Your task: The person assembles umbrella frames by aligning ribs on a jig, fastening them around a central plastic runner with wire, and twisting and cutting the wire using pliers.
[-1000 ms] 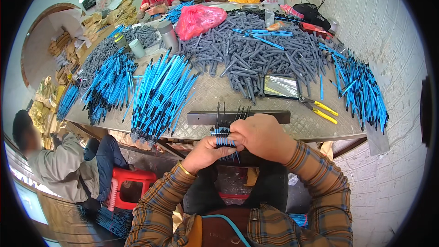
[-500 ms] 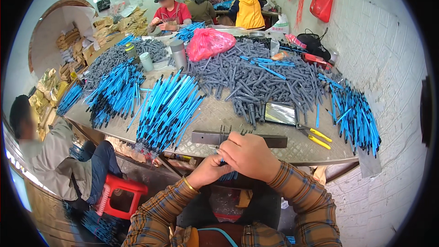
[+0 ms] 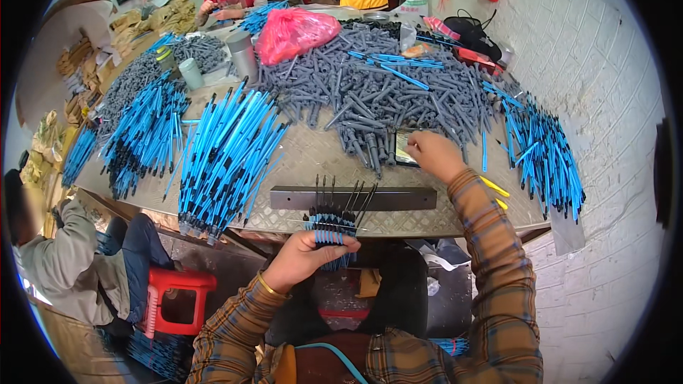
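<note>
My left hand [image 3: 307, 259] is closed round a bundle of blue and black sticks [image 3: 329, 222]. Thin dark rods rise from its top and a fine wire-like piece lies across it. Farther right, my right hand [image 3: 435, 153] is over a small dark-rimmed flat tray [image 3: 403, 153], fingers bunched together at its surface; whatever they pinch is too small to make out. Between the bundle and the grey pile runs a dark metal bar [image 3: 398, 199] on the table. Yellow-handled pliers [image 3: 494, 186] lie partly behind my right forearm.
Grey plastic tubes [image 3: 398, 99] are heaped beyond the tray. Blue stick bundles [image 3: 228, 156] lie left, and another blue pile [image 3: 544, 160] lies right. A pink bag [image 3: 295, 34] rests on the heap. At left, a person sits by a red stool [image 3: 178, 299]; others work behind.
My right hand has left the bundle and moved away to the right, onto the tray. The left hand keeps the bundle, whose upper part now shows. The whole view has shifted.
</note>
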Demonstrator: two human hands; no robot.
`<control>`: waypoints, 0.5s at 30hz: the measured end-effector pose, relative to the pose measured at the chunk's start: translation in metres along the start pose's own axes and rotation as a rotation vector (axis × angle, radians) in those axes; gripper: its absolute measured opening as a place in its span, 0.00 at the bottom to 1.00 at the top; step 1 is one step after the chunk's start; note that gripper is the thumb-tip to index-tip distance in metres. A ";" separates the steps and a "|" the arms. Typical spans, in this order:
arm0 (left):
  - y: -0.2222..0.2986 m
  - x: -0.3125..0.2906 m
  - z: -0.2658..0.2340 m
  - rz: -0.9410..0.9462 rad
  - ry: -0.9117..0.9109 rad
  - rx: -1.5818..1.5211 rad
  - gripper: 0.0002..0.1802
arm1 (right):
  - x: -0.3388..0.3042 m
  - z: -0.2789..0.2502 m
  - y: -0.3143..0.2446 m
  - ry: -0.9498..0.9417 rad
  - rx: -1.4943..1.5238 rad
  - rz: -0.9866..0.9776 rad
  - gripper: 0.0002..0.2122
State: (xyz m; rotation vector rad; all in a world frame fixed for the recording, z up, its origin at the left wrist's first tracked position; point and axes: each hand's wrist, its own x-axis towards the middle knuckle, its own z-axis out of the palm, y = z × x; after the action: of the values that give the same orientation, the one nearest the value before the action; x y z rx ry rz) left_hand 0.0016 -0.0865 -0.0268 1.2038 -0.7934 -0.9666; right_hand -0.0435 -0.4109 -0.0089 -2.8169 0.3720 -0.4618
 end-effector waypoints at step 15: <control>0.000 -0.005 0.004 -0.026 0.018 -0.046 0.11 | -0.005 0.026 0.029 0.102 -0.206 0.007 0.06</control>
State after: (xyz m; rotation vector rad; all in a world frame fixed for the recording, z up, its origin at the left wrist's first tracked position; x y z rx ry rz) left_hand -0.0038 -0.0835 -0.0262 1.1844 -0.7388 -0.9890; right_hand -0.0452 -0.4308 -0.0425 -2.9966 0.4752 -0.6000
